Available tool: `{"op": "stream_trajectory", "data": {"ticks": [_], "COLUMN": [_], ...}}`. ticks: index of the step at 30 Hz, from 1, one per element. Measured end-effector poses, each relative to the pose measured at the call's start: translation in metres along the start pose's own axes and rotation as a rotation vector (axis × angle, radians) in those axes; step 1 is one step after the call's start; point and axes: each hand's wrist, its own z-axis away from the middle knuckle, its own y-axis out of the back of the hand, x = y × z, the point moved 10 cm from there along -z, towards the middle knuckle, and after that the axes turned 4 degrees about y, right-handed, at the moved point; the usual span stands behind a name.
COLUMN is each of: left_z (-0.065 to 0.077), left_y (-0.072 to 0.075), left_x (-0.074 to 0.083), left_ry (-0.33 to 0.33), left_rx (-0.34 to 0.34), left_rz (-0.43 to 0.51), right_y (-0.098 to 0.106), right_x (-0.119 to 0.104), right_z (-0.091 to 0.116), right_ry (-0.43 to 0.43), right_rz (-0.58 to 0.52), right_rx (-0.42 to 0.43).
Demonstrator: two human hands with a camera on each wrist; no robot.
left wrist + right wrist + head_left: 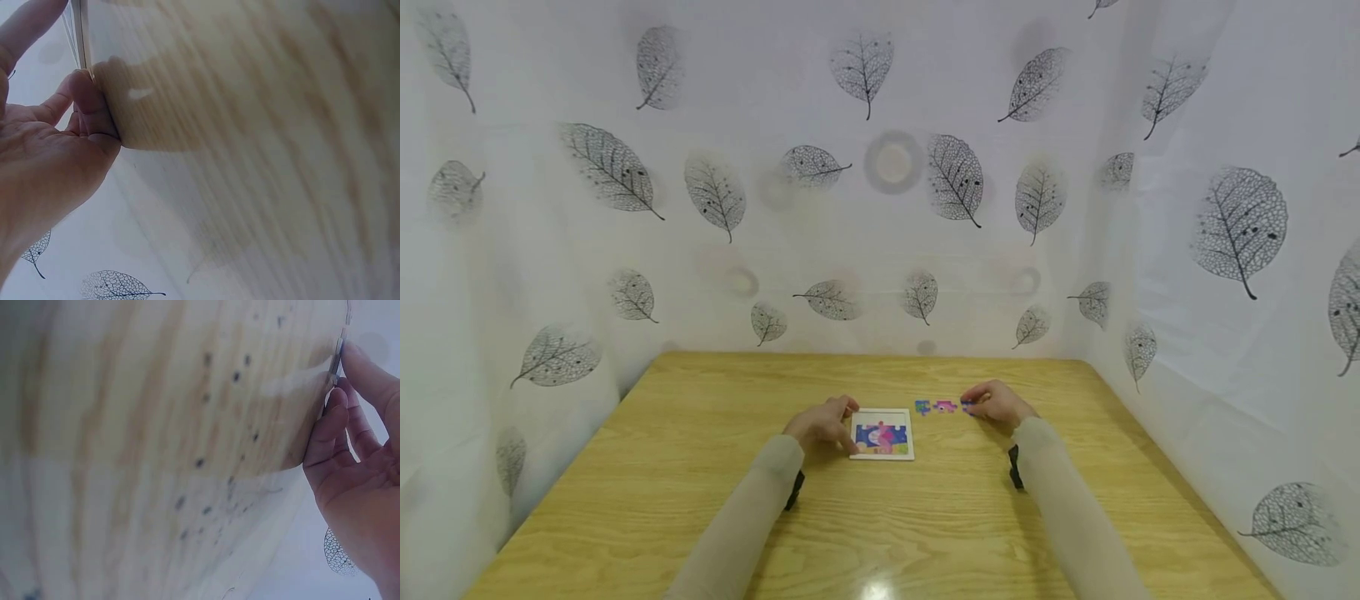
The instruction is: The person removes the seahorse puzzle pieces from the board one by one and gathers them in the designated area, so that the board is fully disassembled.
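A white-framed puzzle board [913, 435] lies on the table, its lower part filled with a blue and pink picture and its upper part bare. At the board's left side is my left hand [823, 423], thumb by the near corner and fingers by the far corner, holding that edge. Right of the board, my right hand [997, 402] pinches a blue puzzle piece [967, 408] at the table top, partly covered by the fingers. Beside it lie a pink puzzle piece [945, 407] and a blue-green puzzle piece [922, 407]. Both wrist views show the hands edge-on at the tabletop.
The wooden table [700, 467] extends around the board on all sides. A white curtain [880, 250] printed with dark leaves hangs behind it and along both sides. Black straps sit at both wrists.
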Motion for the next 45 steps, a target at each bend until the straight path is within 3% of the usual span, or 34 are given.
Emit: {"op": "stream_trajectory", "data": {"ticks": [7,12,25,30,36,45], "left_z": [0.002,0.001,0.004,0.004,0.005,0.002], "left_y": [0.0,-0.001,0.001,0.0,0.001,0.0], "left_x": [0.001,0.0,0.004,0.004,0.003,0.002], "left_ry": [-0.013,-0.015,-0.037,-0.037,-0.042,-0.025], "left_rx": [-0.008,-0.017,-0.016,-0.015,-0.015,-0.043], "left_rz": [0.008,0.015,0.029,-0.01,-0.001,0.017], "right_y": [-0.001,0.0,0.005,-0.01,-0.034,-0.064], "right_x": [-0.006,-0.005,-0.013,-0.03,-0.057,-0.077], "right_z": [0.0,0.004,0.011,0.008,0.001,-0.003], "right_ry": [0.054,0.042,0.065,0.068,0.13,0.17], "right_rz": [0.036,0.056,-0.045,-0.12,-0.168,-0.203], "right_rx": [0.0,0.004,0.016,-0.029,-0.106,-0.198]}}
